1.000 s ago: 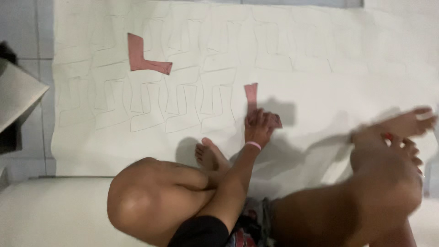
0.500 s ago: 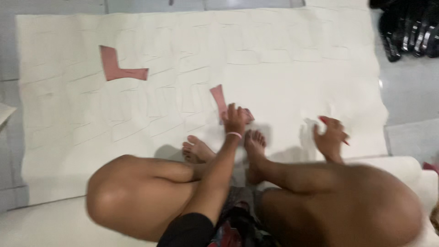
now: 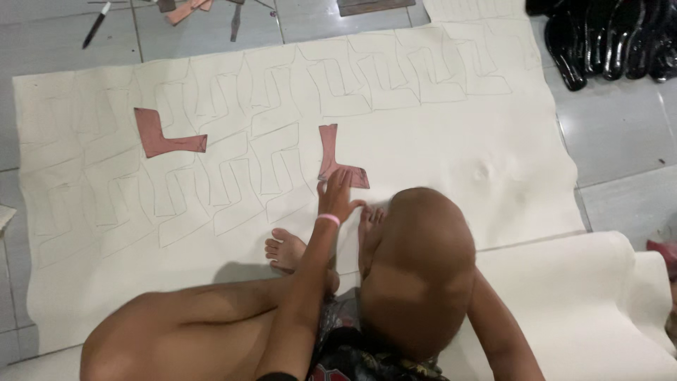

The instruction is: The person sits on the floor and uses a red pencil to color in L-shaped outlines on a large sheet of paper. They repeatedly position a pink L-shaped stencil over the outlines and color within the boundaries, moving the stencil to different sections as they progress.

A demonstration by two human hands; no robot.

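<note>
I sit on a large cream sheet (image 3: 437, 134) spread over the floor and covered with traced L-shaped outlines. My left hand (image 3: 337, 195), with a pink band at the wrist, presses its spread fingers on the lower end of a reddish-brown L-shaped template (image 3: 330, 149) lying flat on the sheet. A second template (image 3: 161, 137) of the same kind lies further left. My raised knee (image 3: 416, 261) blocks the middle of the view. My right arm (image 3: 502, 337) runs off the bottom edge and its hand is out of sight. My bare feet (image 3: 285, 250) rest on the sheet just below the left hand.
Several black shoe soles (image 3: 599, 39) lie on the grey tiles at the top right. A black marker (image 3: 95, 25) and brown scraps (image 3: 187, 8) lie past the sheet's far edge. A folded part of the cream sheet (image 3: 599, 303) lies at the lower right.
My right hand, earlier on the sheet to the right, has dropped out of view and my right knee has come up in the middle. The left hand stays on the template.
</note>
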